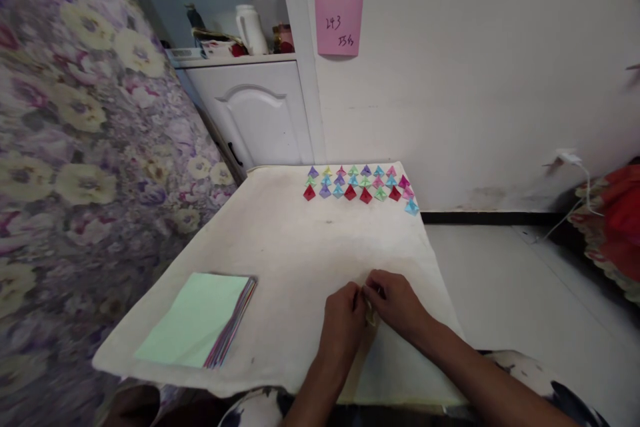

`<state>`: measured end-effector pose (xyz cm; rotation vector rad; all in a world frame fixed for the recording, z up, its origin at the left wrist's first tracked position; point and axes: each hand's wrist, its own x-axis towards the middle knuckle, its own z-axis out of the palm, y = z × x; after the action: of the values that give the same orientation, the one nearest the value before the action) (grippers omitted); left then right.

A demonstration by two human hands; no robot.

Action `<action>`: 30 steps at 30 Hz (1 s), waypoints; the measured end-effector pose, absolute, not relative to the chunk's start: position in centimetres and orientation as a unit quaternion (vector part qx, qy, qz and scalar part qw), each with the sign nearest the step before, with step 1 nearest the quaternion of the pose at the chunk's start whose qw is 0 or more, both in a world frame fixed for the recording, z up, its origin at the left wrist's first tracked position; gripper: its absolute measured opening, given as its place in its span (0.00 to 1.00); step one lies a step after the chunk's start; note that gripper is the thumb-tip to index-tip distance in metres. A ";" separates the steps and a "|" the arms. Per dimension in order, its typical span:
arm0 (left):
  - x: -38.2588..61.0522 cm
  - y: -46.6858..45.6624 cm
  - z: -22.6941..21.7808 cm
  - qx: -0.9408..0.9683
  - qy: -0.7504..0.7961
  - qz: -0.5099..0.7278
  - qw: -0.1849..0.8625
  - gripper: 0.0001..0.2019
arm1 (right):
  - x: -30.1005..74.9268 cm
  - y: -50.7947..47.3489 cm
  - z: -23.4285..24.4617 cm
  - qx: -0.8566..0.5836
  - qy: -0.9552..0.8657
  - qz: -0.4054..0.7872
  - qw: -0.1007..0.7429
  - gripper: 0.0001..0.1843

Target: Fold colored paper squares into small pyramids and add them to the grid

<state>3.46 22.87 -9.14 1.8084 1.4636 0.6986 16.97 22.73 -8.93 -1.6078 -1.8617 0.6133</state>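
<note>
Over the near right part of the table, my left hand [344,313] and my right hand [395,300] meet with their fingertips pinched together. Between them is a small piece of folded yellowish paper [371,315], mostly hidden by the fingers. Both hands appear closed on this paper. To the left lies a stack of coloured square paper [200,320], with a pale green sheet on top. Several small folded paper pieces [366,195] in red, blue, green, purple and pink stand in rows along the far right edge.
The table [280,233] has a cream cloth cover. Behind it are a white wall with a pink note [339,23] and a white cabinet [260,107] holding a white jug [251,30]. A floral curtain [85,167] hangs left. A plugged-in charger [567,157] and red fabric [623,213] are right.
</note>
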 end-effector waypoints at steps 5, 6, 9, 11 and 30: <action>3.7 22.7 -9.2 0.703 0.564 0.263 0.344 0.12 | 16.8 22.6 -9.0 -0.609 -0.699 0.224 0.299 0.07; 3.7 22.7 -9.3 0.703 0.565 0.263 0.343 0.12 | 16.7 22.6 -9.0 -0.610 -0.699 0.224 0.299 0.07; 3.6 22.9 -9.4 0.704 0.567 0.262 0.338 0.12 | 16.8 22.8 -8.9 -0.607 -0.698 0.233 0.300 0.07; 3.4 23.1 -9.4 0.704 0.569 0.262 0.334 0.13 | 17.1 22.8 -8.7 -0.599 -0.699 0.246 0.303 0.06; 3.2 23.3 -9.6 0.713 0.574 0.261 0.306 0.12 | 17.4 22.9 -8.9 -0.584 -0.695 0.271 0.319 0.05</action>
<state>3.18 23.34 -9.63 1.8863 1.5202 0.6914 17.37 22.87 -8.94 -1.5365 -1.8275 0.7125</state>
